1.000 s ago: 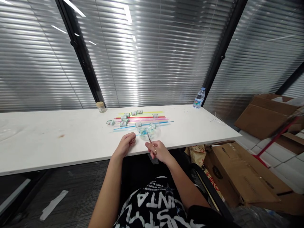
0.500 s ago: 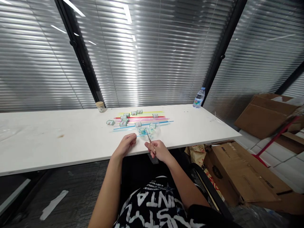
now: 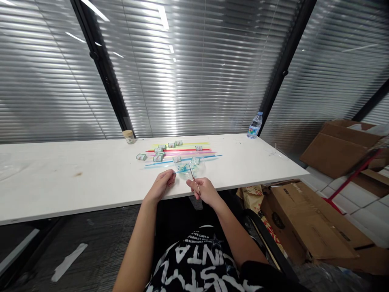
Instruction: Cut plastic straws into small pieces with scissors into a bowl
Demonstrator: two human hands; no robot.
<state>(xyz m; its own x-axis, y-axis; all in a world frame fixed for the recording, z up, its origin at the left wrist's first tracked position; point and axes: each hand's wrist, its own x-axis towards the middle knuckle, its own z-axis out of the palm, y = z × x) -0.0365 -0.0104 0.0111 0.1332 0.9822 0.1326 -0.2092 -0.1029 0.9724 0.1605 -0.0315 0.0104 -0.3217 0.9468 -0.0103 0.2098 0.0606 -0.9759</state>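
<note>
At the table's front edge my left hand [image 3: 163, 184] is closed round a thin blue strip [image 3: 180, 172], whose free end points right over a clear bowl [image 3: 199, 172]. Small blue and green pieces [image 3: 183, 166] lie in the bowl. My right hand [image 3: 204, 189] grips a pair of scissors [image 3: 193, 177] by the handles, with the blades pointing up and away, at the strip's end. Whether the blades touch the strip I cannot tell. Behind the bowl lie long coloured strips, among them a blue one [image 3: 211, 156] and a red one [image 3: 185, 150].
Several small wrapped rolls with printed labels [image 3: 158, 158] are scattered among the strips. A lidded cup [image 3: 129, 137] stands at the back left, a water bottle [image 3: 254, 125] at the back right. Cardboard boxes [image 3: 310, 219] are on the floor to the right of the white table [image 3: 100, 174].
My right hand with the scissors has shifted slightly up and to the right. My left hand has moved only a little, still holding the blue strip.
</note>
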